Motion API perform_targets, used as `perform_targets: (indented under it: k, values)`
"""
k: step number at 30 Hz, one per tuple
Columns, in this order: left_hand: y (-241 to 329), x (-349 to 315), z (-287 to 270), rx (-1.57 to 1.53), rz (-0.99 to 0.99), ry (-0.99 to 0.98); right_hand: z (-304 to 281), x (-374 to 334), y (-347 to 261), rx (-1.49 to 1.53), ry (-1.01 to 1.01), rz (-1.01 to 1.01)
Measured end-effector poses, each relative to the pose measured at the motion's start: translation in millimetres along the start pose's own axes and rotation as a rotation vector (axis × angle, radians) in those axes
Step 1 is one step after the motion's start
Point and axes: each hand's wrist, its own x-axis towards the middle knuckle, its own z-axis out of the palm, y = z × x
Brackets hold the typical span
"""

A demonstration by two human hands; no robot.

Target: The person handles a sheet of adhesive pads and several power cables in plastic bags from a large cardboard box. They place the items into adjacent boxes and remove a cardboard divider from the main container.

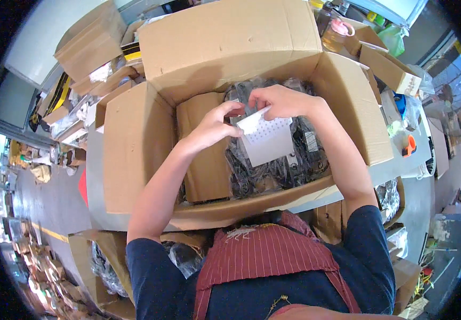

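Note:
Over a large open cardboard box (129, 154), a white sheet of small round stickers (269, 149) lies on dark items in clear plastic bags (310, 152). Rows of pale dots cover its upper half, and its lower part is plain. The upper left corner is bent up and bright. My right hand (283, 101) is closed in a pinch on the sheet's top edge. My left hand (214, 126) is beside the left corner, its thumb at the edge and its fingers curved apart from the thumb. A brown cardboard piece (207, 154) fills the box's left side.
The box rests on a grey table (96, 178). Beyond its right side are a pink-lidded jug (338, 34), a smaller carton (390, 69) and orange-handled scissors (409, 145). More cartons (93, 45) stand at the far left. Below the table, open boxes (99, 256) hold plastic-wrapped goods.

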Motion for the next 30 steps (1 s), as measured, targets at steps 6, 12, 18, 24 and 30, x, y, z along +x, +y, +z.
perform_targets:
  k: [6,12,18,24,30]
  values:
    - [17.8,-2.1,-2.3,-0.172,0.021,0.146,-3.8,-1.4,0.2,0.278,0.263,-0.05]
    - [14.7,-6.2,-17.1,-0.141,-0.02,0.431,-16.2,-8.2,-2.8,0.296,0.415,-0.123]
    - [24.8,-6.7,-11.9,-0.06,-0.007,0.467,-2.9,-3.9,-17.8,0.063,0.724,-0.139]
    - [16.1,-6.5,-13.6,-0.037,0.021,0.477,2.4,1.2,-15.8,-0.084,0.771,-0.173]
    - [22.2,-6.3,-17.8,-0.102,0.063,0.505,-2.2,-5.3,-4.4,-0.159,0.639,0.065]
